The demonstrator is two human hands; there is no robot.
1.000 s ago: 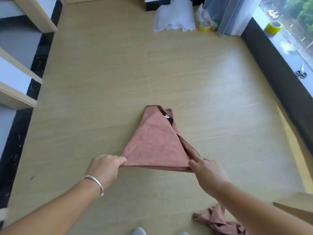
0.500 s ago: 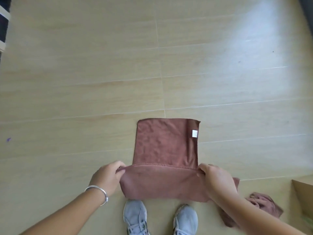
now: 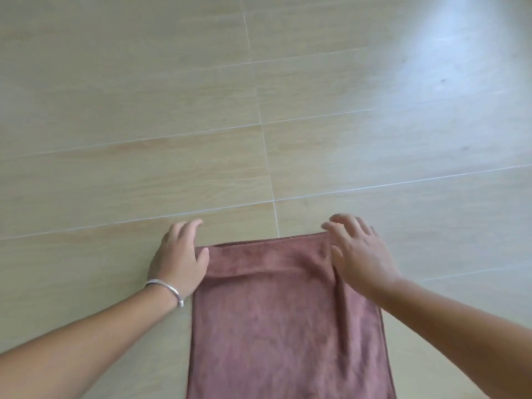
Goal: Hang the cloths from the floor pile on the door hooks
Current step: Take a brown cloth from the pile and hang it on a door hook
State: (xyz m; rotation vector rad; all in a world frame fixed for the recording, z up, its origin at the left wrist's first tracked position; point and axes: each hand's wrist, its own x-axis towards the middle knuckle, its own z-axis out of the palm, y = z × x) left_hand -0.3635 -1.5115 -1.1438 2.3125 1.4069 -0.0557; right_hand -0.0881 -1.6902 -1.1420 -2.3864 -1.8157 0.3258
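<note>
a reddish-brown cloth (image 3: 288, 321) lies spread flat on the pale wood-look floor (image 3: 259, 110), reaching from the bottom edge of the view up to a stitched far hem. a shallow crease runs across it just below that hem. the left hand (image 3: 180, 259) sits at the cloth's far left corner, fingers loosely spread, thumb touching the cloth edge, gripping nothing. a silver bracelet (image 3: 167, 289) circles its wrist. the right hand (image 3: 358, 254) is over the far right corner, fingers straight and spread, palm down on the fabric, holding nothing. both forearms reach in from the lower corners.
</note>
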